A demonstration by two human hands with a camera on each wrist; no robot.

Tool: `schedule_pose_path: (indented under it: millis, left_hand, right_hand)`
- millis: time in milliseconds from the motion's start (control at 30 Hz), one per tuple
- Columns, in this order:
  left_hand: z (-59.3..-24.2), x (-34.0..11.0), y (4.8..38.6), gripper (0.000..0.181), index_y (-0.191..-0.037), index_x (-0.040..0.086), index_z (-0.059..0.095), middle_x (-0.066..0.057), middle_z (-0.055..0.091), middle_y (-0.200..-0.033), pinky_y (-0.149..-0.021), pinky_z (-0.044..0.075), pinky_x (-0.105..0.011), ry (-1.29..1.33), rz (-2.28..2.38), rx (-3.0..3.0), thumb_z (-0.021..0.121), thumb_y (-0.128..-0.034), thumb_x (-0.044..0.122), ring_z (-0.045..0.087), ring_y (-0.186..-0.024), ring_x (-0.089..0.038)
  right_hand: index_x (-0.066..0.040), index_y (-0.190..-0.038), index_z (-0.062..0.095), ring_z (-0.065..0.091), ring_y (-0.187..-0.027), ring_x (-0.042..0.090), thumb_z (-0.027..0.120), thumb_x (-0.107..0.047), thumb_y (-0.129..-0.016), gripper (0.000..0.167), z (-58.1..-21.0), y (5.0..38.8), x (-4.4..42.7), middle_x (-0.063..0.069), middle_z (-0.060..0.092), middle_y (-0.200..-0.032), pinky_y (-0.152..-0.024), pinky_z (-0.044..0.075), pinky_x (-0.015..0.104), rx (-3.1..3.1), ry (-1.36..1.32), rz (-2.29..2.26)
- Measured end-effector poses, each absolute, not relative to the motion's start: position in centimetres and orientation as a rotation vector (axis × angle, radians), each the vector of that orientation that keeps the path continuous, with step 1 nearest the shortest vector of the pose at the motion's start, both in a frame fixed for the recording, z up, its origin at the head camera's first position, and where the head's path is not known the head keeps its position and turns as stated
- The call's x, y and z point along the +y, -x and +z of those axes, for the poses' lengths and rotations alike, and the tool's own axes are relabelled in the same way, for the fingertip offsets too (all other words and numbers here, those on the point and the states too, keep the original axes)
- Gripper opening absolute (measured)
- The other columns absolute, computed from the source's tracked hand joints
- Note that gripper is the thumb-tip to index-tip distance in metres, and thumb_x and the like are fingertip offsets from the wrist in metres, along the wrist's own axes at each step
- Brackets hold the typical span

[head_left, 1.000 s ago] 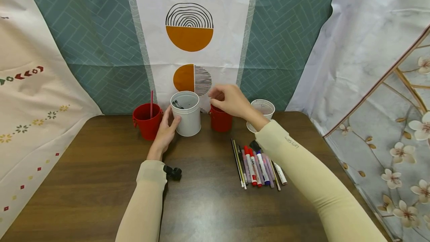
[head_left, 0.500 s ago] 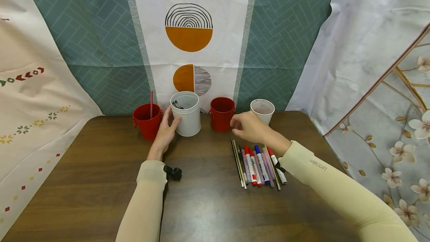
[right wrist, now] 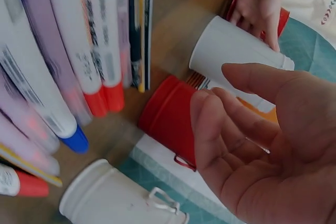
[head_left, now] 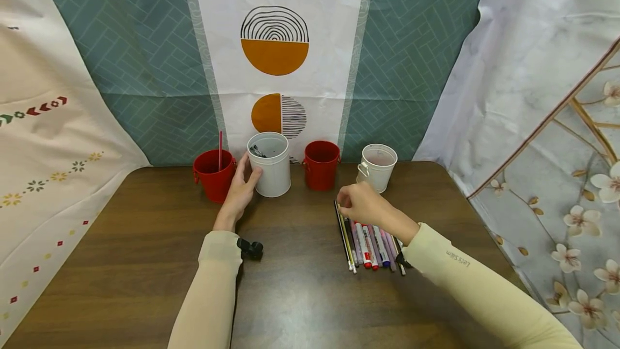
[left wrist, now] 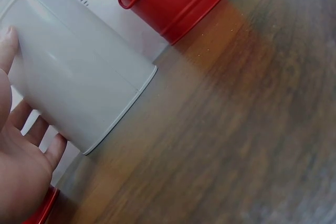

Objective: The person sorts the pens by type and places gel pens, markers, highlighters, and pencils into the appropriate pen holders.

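Note:
My left hand grips the left side of a tall white bucket, which has some dark items inside. In the left wrist view the thumb and fingers of this hand lie on either side of the white bucket. Over the far ends of a row of pencils and markers hovers my right hand. The right wrist view shows a gap between thumb and bent fingers of that hand, nothing held, with red- and blue-capped markers beside it.
At the left stands a red bucket with a pink stick in it. Another red bucket is right of the tall white one, and a smaller white bucket with a handle stands farther right. Patterned cloths hang behind the table.
My right hand has come away from above the middle red bucket, moving right and toward me to the pens. My left hand has stayed at the tall white bucket.

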State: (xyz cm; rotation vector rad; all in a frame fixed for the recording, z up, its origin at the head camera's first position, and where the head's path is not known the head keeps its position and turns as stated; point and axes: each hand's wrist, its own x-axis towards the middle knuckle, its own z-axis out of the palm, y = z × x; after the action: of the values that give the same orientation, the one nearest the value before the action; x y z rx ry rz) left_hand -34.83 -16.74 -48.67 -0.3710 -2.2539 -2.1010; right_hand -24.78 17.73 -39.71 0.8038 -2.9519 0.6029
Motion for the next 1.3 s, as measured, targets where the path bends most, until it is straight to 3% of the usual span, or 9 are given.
schedule_pose_path:
  millis: [167,333,733,900,1300]
  left_hand:
    - [-48.9,-16.7,34.9,0.077,-0.172,0.034,0.015,0.004,0.014,-0.178,-0.132,0.010,-0.057,0.391,-2.074,-2.250,0.059,-0.1083,0.040,0.008,-0.165,-0.022]
    - [-49.0,-16.6,35.0,0.077,-0.172,0.033,0.016,0.003,0.016,-0.178,-0.132,0.011,-0.056,0.409,-2.070,-2.240,0.060,-0.1084,0.039,0.010,-0.165,-0.023]
    - [-49.1,-16.6,34.9,0.077,-0.172,0.033,0.016,0.003,0.015,-0.178,-0.133,0.011,-0.055,0.404,-2.071,-2.240,0.059,-0.1086,0.039,0.010,-0.165,-0.021]
    - [-48.9,-16.6,34.8,0.077,-0.172,0.032,0.015,0.003,0.015,-0.178,-0.133,0.010,-0.055,0.403,-2.072,-2.240,0.059,-0.1089,0.037,0.009,-0.165,-0.021]
    - [-48.7,-16.9,34.9,0.079,-0.173,0.025,0.011,-0.004,0.010,-0.179,-0.132,0.007,-0.058,0.377,-2.096,-2.261,0.058,-0.1097,0.029,0.003,-0.165,-0.028]
  right_hand:
    - [-0.002,-0.097,0.076,0.057,-0.061,0.009,0.083,-0.011,-0.089,0.013,-41.1,24.1,17.7,-0.005,0.064,-0.067,-0.063,0.054,0.030,-3.003,-0.735,0.603]
    - [-0.009,-0.085,0.075,0.054,-0.061,0.013,0.085,-0.013,-0.088,0.011,-42.5,23.7,17.6,-0.004,0.059,-0.066,-0.056,0.047,0.030,-3.033,-0.682,0.547]
    - [-0.013,-0.079,0.072,0.059,-0.065,0.018,0.086,-0.016,-0.087,0.017,-43.4,23.2,16.8,0.000,0.065,-0.075,-0.059,0.052,0.035,-3.118,-0.558,0.456]
    - [-0.010,-0.080,0.073,0.059,-0.065,0.017,0.087,-0.015,-0.087,0.017,-43.5,23.0,16.4,0.000,0.064,-0.073,-0.058,0.052,0.035,-3.125,-0.590,0.453]
    - [-0.014,-0.069,0.065,0.055,-0.060,0.014,0.087,-0.016,-0.086,0.028,-44.0,23.3,14.9,-0.004,0.059,-0.065,-0.054,0.047,0.029,-3.141,-0.648,0.528]
